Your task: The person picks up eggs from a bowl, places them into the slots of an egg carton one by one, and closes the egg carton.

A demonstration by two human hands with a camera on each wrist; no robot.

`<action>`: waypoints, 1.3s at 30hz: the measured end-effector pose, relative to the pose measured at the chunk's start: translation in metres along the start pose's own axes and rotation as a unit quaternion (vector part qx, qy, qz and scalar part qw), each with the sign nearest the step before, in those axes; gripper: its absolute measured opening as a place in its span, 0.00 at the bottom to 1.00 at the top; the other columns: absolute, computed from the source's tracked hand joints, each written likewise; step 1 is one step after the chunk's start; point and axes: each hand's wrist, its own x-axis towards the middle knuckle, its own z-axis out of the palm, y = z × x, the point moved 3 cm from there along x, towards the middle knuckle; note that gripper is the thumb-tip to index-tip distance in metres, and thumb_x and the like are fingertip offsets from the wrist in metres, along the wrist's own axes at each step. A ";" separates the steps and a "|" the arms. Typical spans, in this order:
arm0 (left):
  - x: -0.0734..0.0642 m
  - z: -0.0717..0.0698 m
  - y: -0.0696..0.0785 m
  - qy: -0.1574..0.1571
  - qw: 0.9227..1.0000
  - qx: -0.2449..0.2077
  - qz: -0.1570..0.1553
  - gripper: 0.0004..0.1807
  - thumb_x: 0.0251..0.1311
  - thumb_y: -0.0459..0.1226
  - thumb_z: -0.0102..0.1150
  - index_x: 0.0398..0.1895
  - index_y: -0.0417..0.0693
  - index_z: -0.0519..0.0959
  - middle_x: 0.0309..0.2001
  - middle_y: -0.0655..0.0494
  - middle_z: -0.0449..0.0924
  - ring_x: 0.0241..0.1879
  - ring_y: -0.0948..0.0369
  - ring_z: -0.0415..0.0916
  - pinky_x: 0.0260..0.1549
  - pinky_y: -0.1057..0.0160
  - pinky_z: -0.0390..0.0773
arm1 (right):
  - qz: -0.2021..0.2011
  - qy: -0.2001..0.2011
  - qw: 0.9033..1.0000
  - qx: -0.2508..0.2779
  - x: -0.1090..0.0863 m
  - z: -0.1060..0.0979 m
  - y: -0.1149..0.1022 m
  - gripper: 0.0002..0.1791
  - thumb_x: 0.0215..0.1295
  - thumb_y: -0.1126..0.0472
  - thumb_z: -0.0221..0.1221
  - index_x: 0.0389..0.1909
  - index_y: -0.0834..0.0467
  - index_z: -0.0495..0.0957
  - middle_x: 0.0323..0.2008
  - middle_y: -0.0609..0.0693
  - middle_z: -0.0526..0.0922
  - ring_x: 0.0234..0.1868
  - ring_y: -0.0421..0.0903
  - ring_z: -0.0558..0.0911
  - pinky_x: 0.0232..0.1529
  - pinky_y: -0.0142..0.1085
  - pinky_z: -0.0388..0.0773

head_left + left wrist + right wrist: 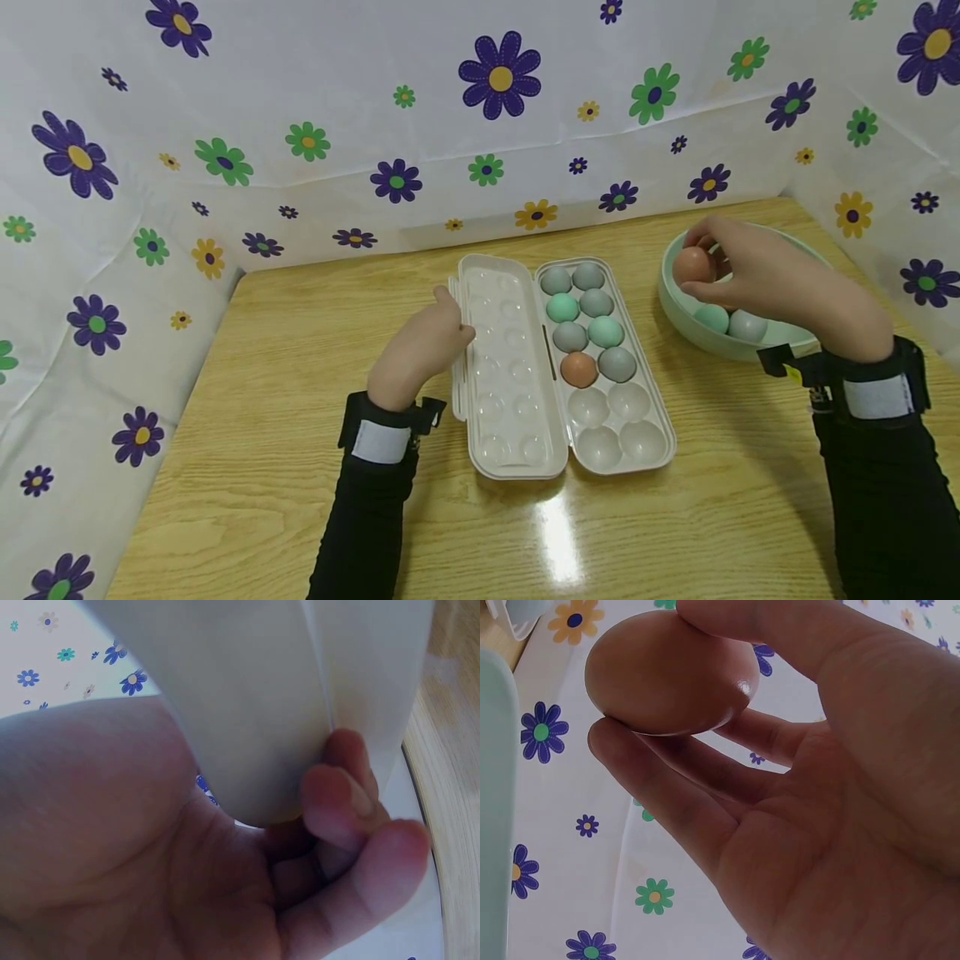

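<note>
Over the far-right bowl [692, 330], the right hand [757, 265] pinches a brown egg [692, 265], which, being smooth, could slip if that pinch eases, while the left hand [423, 350] grips the left edge of the open carton [513, 377].

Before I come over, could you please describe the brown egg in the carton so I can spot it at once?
On the wooden table lies an open egg carton. In its right half in the head view, find the filled row beside the empty cups. The brown egg is on the left, alone in colour among grey eggs and green eggs.
</note>
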 end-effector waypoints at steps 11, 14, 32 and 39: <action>0.000 -0.001 0.002 0.003 1.000 0.005 0.011 0.40 0.69 0.36 0.45 0.71 0.17 0.39 0.17 0.56 0.61 0.15 0.62 0.62 0.13 0.68 0.56 | -0.017 -0.005 1.000 -0.005 0.000 0.002 -0.004 0.31 0.62 0.56 0.62 0.60 0.67 0.65 0.51 0.66 0.77 0.51 0.60 0.77 0.49 0.59 0.78; 0.000 -0.001 0.002 0.005 1.000 0.004 0.014 0.40 0.68 0.35 0.44 0.71 0.17 0.39 0.16 0.56 0.61 0.15 0.62 0.60 0.13 0.68 0.55 | -0.023 -0.005 1.000 -0.003 -0.001 0.002 -0.007 0.29 0.62 0.57 0.62 0.59 0.66 0.66 0.51 0.65 0.77 0.51 0.59 0.77 0.49 0.58 0.79; -0.001 -0.001 0.002 0.006 1.000 0.001 0.009 0.41 0.68 0.36 0.45 0.71 0.17 0.39 0.17 0.56 0.62 0.15 0.61 0.63 0.12 0.68 0.56 | -0.043 -0.005 0.999 -0.008 -0.002 0.011 -0.022 0.29 0.61 0.59 0.62 0.60 0.66 0.65 0.51 0.65 0.78 0.51 0.58 0.77 0.49 0.57 0.79; -0.002 -0.001 0.002 0.009 1.000 0.003 0.015 0.40 0.68 0.36 0.45 0.71 0.17 0.39 0.16 0.56 0.62 0.15 0.62 0.62 0.12 0.68 0.56 | -0.041 -0.011 0.999 -0.015 -0.002 0.014 -0.025 0.27 0.60 0.59 0.62 0.58 0.64 0.67 0.50 0.63 0.77 0.50 0.56 0.77 0.49 0.55 0.79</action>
